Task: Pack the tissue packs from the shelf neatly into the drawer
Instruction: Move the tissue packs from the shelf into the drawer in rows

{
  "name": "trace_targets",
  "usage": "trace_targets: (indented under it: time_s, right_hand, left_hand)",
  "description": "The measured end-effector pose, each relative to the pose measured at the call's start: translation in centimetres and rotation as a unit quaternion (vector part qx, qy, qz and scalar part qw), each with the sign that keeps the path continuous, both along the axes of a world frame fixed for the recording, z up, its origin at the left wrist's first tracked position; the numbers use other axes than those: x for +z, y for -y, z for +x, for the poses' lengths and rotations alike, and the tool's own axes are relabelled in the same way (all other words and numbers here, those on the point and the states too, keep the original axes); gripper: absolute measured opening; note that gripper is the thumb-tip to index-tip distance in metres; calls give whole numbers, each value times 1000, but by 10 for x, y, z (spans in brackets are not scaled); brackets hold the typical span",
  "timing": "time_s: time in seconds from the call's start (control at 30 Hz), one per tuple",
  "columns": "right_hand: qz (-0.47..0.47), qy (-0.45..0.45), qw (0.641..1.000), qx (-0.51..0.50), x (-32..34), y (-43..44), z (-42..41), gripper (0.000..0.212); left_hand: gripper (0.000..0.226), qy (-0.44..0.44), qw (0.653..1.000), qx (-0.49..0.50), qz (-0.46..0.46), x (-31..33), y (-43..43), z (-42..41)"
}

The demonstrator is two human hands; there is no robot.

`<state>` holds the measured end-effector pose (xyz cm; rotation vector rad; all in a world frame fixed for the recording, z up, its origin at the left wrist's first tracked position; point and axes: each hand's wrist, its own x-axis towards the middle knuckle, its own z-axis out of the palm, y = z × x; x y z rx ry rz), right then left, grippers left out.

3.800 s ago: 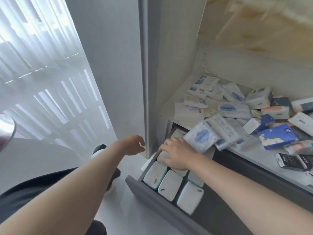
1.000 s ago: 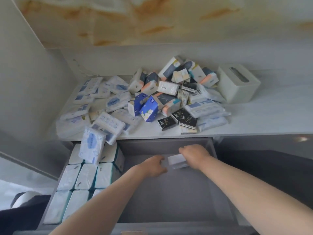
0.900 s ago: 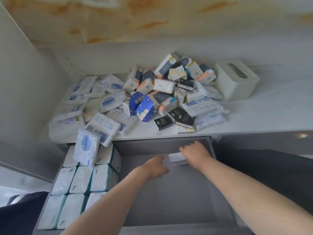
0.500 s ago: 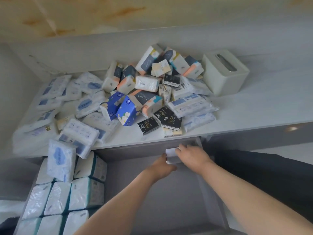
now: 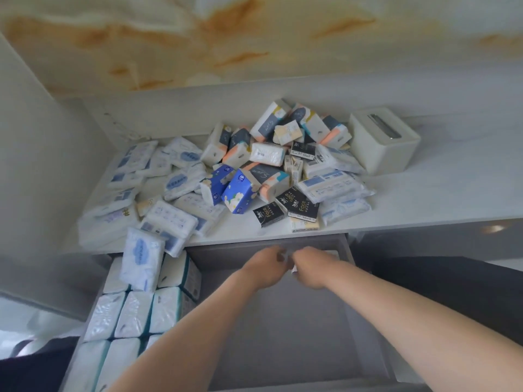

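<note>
Left hand (image 5: pixel 270 268): grip pinched on small white tissue pack (image 5: pixel 291 264), blurred
Right hand (image 5: pixel 312 267): grip clenched on same pack
Drawer (image 5: pixel 283 329): open, 6 o'clock; white packs (image 5: pixel 135 312) ranked at 8 o'clock
Shelf (image 5: pixel 438 193): loose pile (image 5: pixel 254 171), 12 o'clock

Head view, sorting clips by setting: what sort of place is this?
Probably a home storage nook: a white shelf heaped with tissue packs, a white tissue box, an open grey drawer beneath, and a marbled panel behind.

Bare forearms, no sleeves visible
</note>
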<state>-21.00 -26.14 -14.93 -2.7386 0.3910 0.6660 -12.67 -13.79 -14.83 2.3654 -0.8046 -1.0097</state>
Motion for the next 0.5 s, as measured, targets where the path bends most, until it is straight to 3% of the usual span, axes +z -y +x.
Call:
trace_targets:
  time_s: [0.07,0.17,0.3,0.43,0.5]
  right_hand:
    - [57,64,996,-10,22,-22,17,18]
    - [113,131,985,-19,52,-59,44,16]
    - [102,215,971,-8,75,-109,79,25]
    - [85,266,960,-5,82,-145,117,27]
    - [44,258,965,9,84,-157,133,36]
  left_hand:
    - [23,53,998,3,-29,20,-21,9]
    - [20,137,987,38,-70,50,-66,22]
    - [24,231,960,106,-116,70,-131,47]
    - [27,324,930,150,-88,68,-189,84]
    - [32,328,924,187,-63,60,-213,99]
